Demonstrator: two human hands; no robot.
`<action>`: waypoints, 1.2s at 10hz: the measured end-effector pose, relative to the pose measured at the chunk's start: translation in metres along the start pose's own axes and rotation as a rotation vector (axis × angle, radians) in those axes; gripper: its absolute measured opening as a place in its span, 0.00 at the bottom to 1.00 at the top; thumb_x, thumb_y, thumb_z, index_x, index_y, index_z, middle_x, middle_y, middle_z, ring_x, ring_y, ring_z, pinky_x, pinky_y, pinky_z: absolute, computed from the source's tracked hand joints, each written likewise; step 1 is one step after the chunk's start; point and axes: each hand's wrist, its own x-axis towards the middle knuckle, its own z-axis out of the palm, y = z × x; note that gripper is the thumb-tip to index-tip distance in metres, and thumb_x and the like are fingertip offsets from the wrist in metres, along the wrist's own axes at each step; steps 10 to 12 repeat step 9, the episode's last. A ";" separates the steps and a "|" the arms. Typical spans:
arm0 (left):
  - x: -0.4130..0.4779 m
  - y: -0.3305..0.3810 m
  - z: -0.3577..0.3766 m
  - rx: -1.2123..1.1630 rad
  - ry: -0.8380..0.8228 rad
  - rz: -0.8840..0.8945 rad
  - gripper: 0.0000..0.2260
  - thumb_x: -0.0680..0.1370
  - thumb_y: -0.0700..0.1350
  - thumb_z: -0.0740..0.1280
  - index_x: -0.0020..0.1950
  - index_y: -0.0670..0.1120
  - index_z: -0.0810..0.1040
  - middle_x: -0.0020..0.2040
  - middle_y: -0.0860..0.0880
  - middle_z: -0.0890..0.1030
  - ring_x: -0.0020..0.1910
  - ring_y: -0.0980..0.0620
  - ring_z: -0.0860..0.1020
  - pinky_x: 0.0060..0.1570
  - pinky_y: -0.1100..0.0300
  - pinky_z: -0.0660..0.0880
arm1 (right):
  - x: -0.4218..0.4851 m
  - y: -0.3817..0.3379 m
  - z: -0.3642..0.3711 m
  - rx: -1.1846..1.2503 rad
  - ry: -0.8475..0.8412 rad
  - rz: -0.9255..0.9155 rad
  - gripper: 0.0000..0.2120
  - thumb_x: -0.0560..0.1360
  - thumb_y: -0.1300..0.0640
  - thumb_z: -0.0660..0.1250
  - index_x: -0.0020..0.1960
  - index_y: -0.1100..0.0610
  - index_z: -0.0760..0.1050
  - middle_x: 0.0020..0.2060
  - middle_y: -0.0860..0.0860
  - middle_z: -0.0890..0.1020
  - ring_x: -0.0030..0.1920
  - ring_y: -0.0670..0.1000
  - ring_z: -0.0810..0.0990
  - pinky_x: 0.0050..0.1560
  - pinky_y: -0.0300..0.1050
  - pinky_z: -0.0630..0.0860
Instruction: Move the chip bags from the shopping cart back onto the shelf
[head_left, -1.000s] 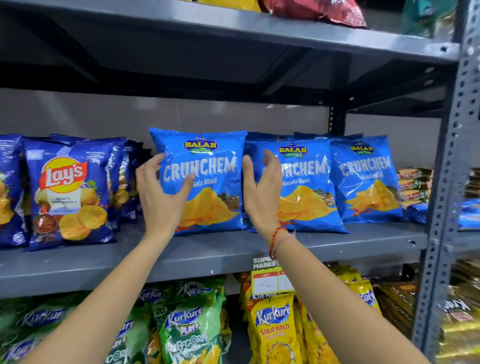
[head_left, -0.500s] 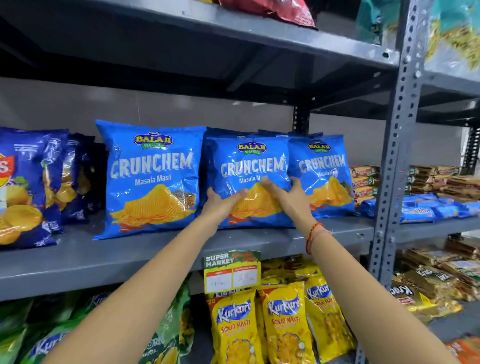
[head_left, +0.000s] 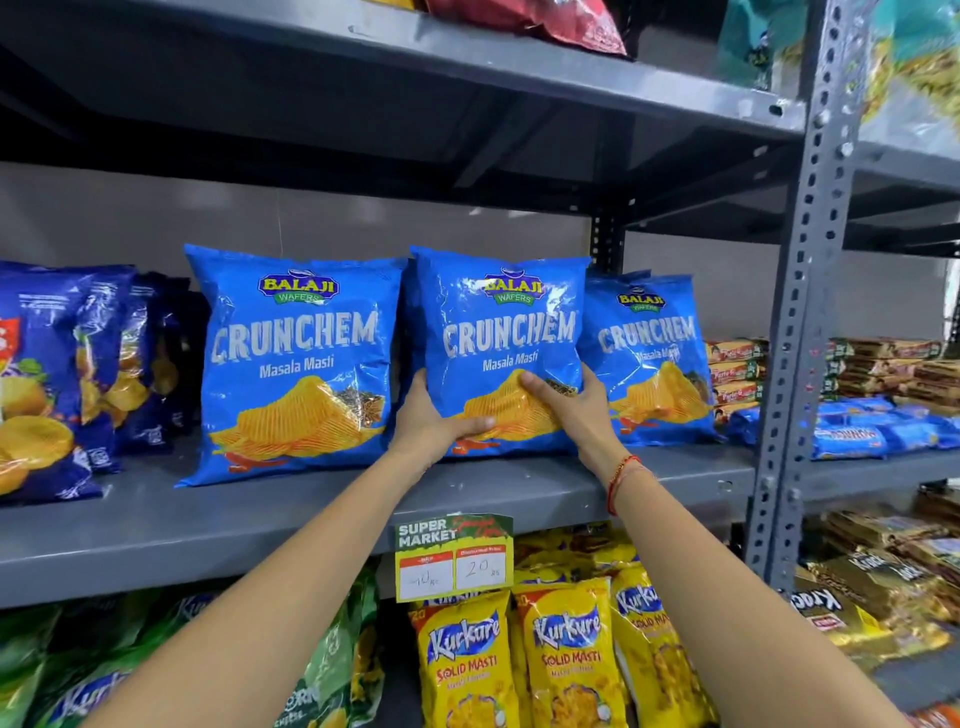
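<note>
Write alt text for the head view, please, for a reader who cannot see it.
Both hands, left and right, hold the middle Crunchem bag upright on a grey shelf, between two identical blue bags. Yellow Kurkure packs fill the shelf below.

three chip bags (head_left: 498, 332) side by side on shelf (head_left: 311, 519)

Bright, even overhead light; glare on glossy blue bags (head_left: 498, 332); deep shadow under upper shelf (head_left: 363, 130); wide-angle bending, soft edges.
</note>
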 end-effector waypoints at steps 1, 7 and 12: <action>-0.001 0.000 0.002 0.058 0.022 -0.013 0.44 0.63 0.45 0.80 0.73 0.46 0.59 0.70 0.46 0.69 0.67 0.45 0.69 0.65 0.49 0.68 | 0.005 0.003 0.002 0.011 -0.014 0.011 0.24 0.67 0.54 0.77 0.60 0.54 0.74 0.51 0.50 0.82 0.51 0.49 0.81 0.46 0.37 0.79; -0.029 0.007 -0.011 0.262 -0.103 -0.066 0.45 0.68 0.61 0.71 0.76 0.44 0.53 0.75 0.45 0.62 0.72 0.44 0.62 0.69 0.46 0.63 | -0.051 -0.044 -0.020 -0.197 0.291 -0.230 0.27 0.70 0.47 0.73 0.65 0.56 0.72 0.57 0.50 0.77 0.57 0.48 0.75 0.53 0.41 0.72; -0.050 0.034 -0.035 0.392 -0.022 0.194 0.40 0.72 0.57 0.69 0.76 0.44 0.53 0.75 0.46 0.62 0.72 0.48 0.62 0.69 0.50 0.62 | -0.104 -0.125 -0.063 0.004 0.428 -0.549 0.10 0.70 0.46 0.73 0.48 0.47 0.77 0.45 0.48 0.81 0.45 0.46 0.78 0.47 0.37 0.74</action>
